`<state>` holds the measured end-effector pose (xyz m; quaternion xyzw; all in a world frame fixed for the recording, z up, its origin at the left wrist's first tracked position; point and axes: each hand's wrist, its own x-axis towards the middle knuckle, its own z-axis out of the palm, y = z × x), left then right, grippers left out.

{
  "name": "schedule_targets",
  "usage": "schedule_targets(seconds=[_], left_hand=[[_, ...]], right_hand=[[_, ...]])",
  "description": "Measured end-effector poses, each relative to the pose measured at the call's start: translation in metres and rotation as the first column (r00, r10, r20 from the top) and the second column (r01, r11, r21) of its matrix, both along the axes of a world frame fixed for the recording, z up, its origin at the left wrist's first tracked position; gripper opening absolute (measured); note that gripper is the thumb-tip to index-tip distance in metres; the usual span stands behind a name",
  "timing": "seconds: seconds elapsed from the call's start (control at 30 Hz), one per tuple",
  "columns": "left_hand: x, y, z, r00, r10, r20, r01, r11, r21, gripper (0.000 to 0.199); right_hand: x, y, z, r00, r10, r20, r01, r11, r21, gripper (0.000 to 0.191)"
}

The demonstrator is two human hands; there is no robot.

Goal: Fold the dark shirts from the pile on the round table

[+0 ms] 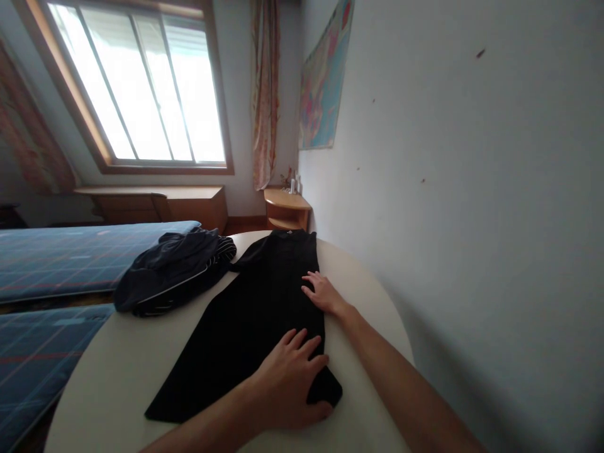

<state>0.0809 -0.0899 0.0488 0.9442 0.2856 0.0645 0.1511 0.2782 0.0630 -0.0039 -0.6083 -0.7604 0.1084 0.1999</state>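
Observation:
A black garment lies spread on a round white table, its narrower end toward the far edge and its wide end near me. Whether it is a shirt, a skirt or something else I cannot make out. My left hand rests on its near right part, fingers spread and palm down. Farther up, my right hand lies at the garment's right edge, fingers stretched out over the cloth. Neither hand grips anything visible. Left of the garment sits a crumpled heap of dark clothing with white stripes.
Two blue plaid mattresses are at the left, close to the table. A white wall rises along the right side. Beyond the table stand a small corner shelf and a wooden desk under a bright window.

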Motion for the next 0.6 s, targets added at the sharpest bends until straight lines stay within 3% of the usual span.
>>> schedule_targets(seconds=[0.13,0.27,0.43,0.6], left_hand=[[0.003,-0.009,-0.008,0.996,0.040,0.075,-0.041,0.999,0.015,0.036],[0.003,-0.014,-0.018,0.990,0.028,0.138,-0.044,0.993,0.111,0.030],[0.004,-0.019,-0.023,0.983,-0.031,0.180,-0.024,0.955,0.295,0.019],[0.001,-0.024,-0.017,0.986,-0.125,0.110,0.083,0.942,0.325,0.007]], right_hand=[[0.002,-0.019,-0.001,0.999,0.008,-0.049,-0.006,0.999,0.038,0.042],[0.012,-0.024,-0.001,0.999,0.000,-0.041,0.005,0.993,0.121,0.036],[0.023,-0.018,-0.001,0.992,-0.127,-0.016,0.127,0.969,0.211,0.033],[0.025,-0.017,-0.001,0.957,-0.287,0.034,0.270,0.931,0.245,0.027]])
